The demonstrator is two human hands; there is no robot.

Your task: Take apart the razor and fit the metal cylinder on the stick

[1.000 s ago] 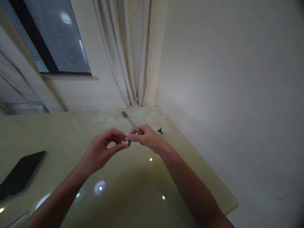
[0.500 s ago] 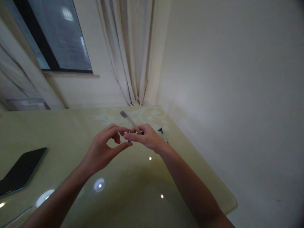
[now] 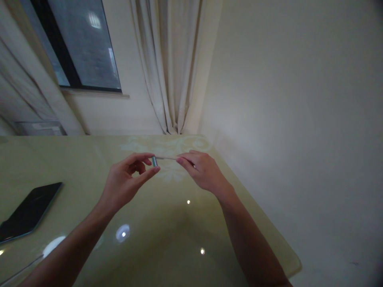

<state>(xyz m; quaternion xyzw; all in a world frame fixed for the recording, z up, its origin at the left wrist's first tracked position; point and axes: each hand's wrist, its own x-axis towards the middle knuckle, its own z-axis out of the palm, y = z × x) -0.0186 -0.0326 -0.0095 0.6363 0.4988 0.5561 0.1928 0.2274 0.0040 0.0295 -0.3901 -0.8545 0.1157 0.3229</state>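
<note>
Between the thumb and fingertips of my left hand [image 3: 122, 180] is a small razor cartridge [image 3: 154, 161] with a green and white striped face, held upright. My right hand [image 3: 206, 170] is closed around the handle of a toothbrush [image 3: 168, 158]. The toothbrush lies almost level and points left, its head end right at the upper part of the cartridge. I cannot make out the bristles from this angle. Both hands are raised above the glossy table [image 3: 158, 223].
A dark tablet-like slab [image 3: 31, 209] lies on the table at the left. A thin cord or stick [image 3: 22, 269] shows at the lower left. The table's right edge runs along the wall [image 3: 293, 131]; a curtain [image 3: 170, 67] hangs behind the far edge.
My right hand has moved right and turned, swinging the toothbrush from pointing up-left to level. The cartridge has shifted slightly left and up. The razor handle on the table is now hidden.
</note>
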